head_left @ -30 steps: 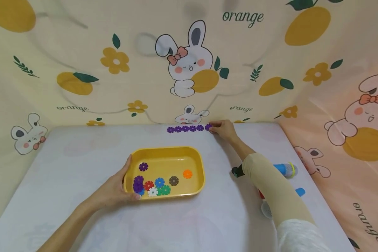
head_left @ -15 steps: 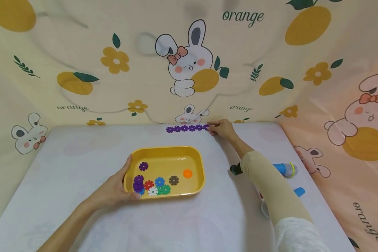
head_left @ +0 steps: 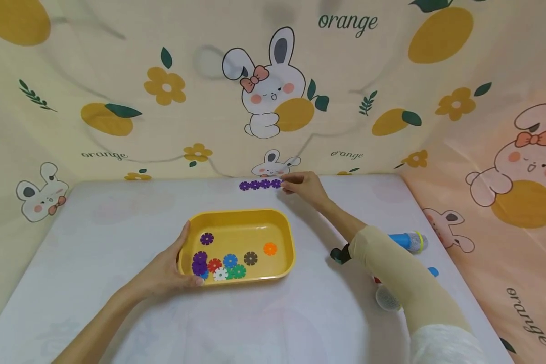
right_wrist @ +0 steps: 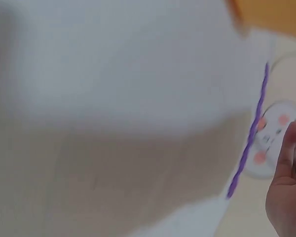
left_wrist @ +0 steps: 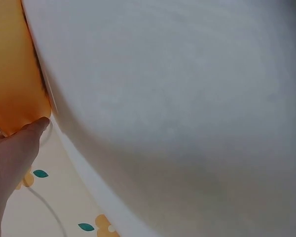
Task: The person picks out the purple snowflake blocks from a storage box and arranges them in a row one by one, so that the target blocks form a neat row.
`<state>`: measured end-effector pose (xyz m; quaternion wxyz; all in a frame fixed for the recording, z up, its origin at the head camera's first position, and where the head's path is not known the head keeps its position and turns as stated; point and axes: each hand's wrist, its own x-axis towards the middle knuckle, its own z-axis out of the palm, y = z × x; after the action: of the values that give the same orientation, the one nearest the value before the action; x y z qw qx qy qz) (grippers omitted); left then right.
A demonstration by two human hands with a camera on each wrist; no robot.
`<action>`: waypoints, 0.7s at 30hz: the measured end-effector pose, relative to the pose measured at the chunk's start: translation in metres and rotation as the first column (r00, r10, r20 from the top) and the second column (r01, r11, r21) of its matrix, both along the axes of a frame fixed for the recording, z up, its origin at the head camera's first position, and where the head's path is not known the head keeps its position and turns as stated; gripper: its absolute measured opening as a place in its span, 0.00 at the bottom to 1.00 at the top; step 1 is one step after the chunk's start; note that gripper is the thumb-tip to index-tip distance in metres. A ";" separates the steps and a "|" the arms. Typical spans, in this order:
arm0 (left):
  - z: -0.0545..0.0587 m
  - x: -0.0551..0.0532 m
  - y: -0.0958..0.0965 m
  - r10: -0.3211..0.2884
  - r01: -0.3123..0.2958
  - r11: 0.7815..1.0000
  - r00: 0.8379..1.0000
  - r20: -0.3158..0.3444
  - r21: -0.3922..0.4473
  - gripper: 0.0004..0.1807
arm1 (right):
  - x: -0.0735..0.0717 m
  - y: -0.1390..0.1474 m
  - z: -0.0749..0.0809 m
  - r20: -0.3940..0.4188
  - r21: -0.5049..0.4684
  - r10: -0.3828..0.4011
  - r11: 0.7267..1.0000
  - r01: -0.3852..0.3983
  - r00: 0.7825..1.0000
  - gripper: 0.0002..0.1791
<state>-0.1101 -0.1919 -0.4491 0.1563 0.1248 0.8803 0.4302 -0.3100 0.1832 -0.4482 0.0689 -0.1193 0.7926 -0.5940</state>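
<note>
My left hand (head_left: 166, 270) grips the left end of a yellow plastic tray (head_left: 241, 235), with the thumb over its near rim. Inside lie several snowflake discs, among them a purple disc (head_left: 207, 238), a red disc (head_left: 214, 265), a brown disc (head_left: 251, 258) and an orange disc (head_left: 270, 248). Along the far table edge runs a row of purple snowflake discs (head_left: 260, 185). My right hand (head_left: 307, 189) hides the row's right part in the head view. In the right wrist view the purple row (right_wrist: 249, 140) shows whole, with the fingers extended beside it and nothing held.
A blue toy microphone (head_left: 405, 242) lies at the right, partly under my right sleeve (head_left: 400, 273). Nearer is the grey head of another microphone (head_left: 388, 298). A dark object (head_left: 340, 254) shows by the elbow. Patterned cloth (head_left: 173, 131) rises behind the white table (head_left: 236, 323).
My right hand set the last purple disc against the right end of the row, then let go and moved left along the row. The left hand stays on the tray.
</note>
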 end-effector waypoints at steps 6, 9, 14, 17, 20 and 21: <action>-0.001 0.000 0.000 0.002 -0.002 1.000 1.000 0.002 0.009 0.73 | 0.021 -0.027 0.020 -0.011 -0.046 0.101 0.994 -0.101 0.995 0.16; -0.001 -0.001 0.000 0.005 -0.005 1.000 1.000 0.007 0.009 0.73 | 0.031 -0.042 0.027 -0.035 -0.033 0.151 0.988 -0.152 0.988 0.12; -0.001 -0.003 -0.001 0.004 -0.004 1.000 1.000 0.005 0.006 0.73 | 0.048 -0.066 0.029 -0.057 0.008 0.257 0.966 -0.257 0.965 0.10; -0.001 -0.003 0.000 0.005 -0.005 1.000 1.000 0.012 0.011 0.73 | 0.059 -0.080 0.029 -0.066 0.048 0.315 0.949 -0.312 0.947 0.11; 0.000 -0.004 0.001 0.003 -0.003 1.000 1.000 0.023 0.018 0.73 | 0.068 -0.094 0.027 -0.053 0.100 0.355 0.932 -0.349 0.933 0.11; 0.001 -0.005 0.001 0.000 -0.001 1.000 1.000 0.026 0.020 0.73 | 0.072 -0.098 0.026 -0.034 0.109 0.364 0.927 -0.358 0.931 0.12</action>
<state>-0.1146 -0.1909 -0.4484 0.1662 0.1205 0.8739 0.4406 -0.2384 0.0853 -0.4225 0.1616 -0.2755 0.7876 -0.5270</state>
